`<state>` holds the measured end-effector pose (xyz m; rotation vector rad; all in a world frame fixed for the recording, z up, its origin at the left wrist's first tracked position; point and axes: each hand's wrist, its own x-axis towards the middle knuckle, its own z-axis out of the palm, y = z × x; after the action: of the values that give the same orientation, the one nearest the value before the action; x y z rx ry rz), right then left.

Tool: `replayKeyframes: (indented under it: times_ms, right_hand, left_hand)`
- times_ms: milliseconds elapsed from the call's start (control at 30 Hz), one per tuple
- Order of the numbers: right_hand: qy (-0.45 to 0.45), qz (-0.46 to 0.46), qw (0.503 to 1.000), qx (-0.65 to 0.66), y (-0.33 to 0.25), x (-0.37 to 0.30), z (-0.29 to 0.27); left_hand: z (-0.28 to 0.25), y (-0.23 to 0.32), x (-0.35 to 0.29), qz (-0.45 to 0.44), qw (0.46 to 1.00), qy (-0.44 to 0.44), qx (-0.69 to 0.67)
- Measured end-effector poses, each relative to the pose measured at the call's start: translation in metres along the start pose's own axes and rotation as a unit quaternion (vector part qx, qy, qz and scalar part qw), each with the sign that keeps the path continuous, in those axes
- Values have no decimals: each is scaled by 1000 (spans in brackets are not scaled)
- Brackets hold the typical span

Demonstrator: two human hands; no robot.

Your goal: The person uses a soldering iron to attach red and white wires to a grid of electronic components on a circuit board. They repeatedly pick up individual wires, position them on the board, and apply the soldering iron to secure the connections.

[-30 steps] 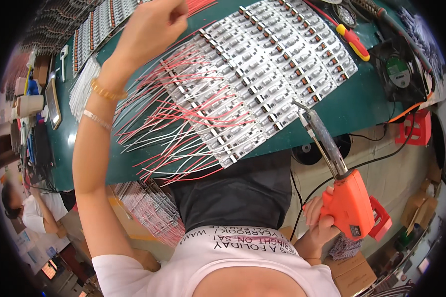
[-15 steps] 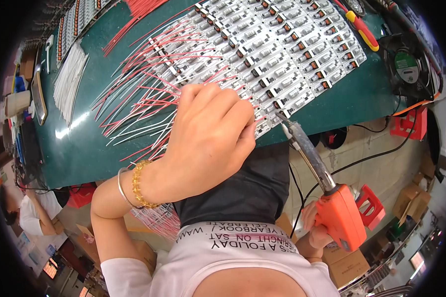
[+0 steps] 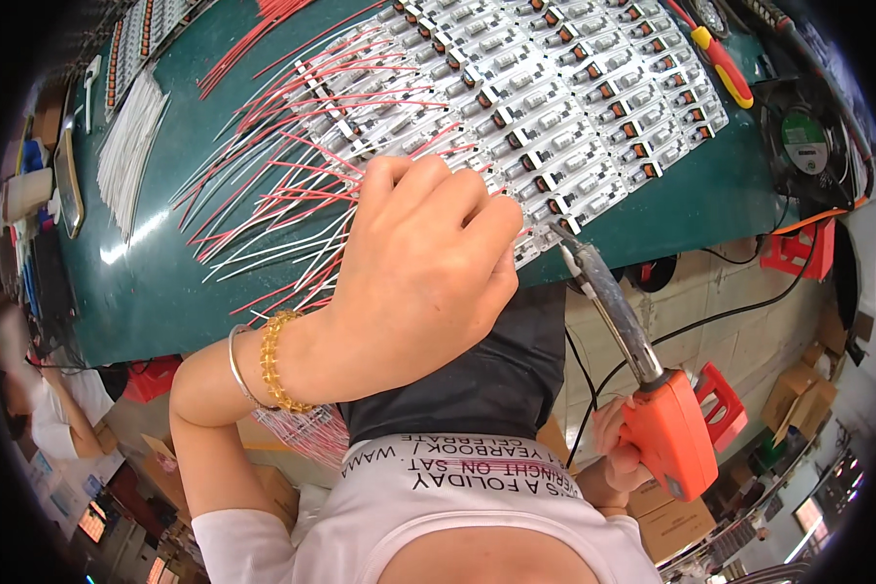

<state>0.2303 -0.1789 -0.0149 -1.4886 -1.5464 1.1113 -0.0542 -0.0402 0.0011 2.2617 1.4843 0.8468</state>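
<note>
Several rows of small white circuit boards with dark and silver components lie on the green table. Red and white wires fan out leftward from their left part. My left hand is closed over the boards' near edge, knuckles up; its fingertips, and whatever they pinch, are hidden beneath it. Down at the right, my right hand is wrapped round the orange handle of a soldering gun, partly hidden behind it. The gun's metal tip points up to the near right edge of the boards, just right of my left hand.
White wires lie bundled at the left, and red wires at the back. A tool with a red-and-yellow handle and a black fan occupy the right end. Beyond the table edge stands a red stool. Another person sits far left.
My left hand has shifted slightly right, still closed. The soldering gun's tip has moved slightly right and down. The boards appear a little further right as the view shifts.
</note>
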Motion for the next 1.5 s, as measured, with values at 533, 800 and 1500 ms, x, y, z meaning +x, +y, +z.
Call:
replayKeyframes:
  times_ms: [533, 800, 1500]
  right_hand:
    - [-4, -126, 959, 252, -1, 47, 26]
    - [6, -136, 956, 259, 8, 52, 27]
    - [20, -93, 958, 270, -2, 48, 30]
  left_hand:
    - [-27, -9, 19, 44, 995, 4, 86]
    - [-50, -166, 128, 8, 943, 84, 323]
    - [-79, -118, 126, -43, 976, 213, 29]
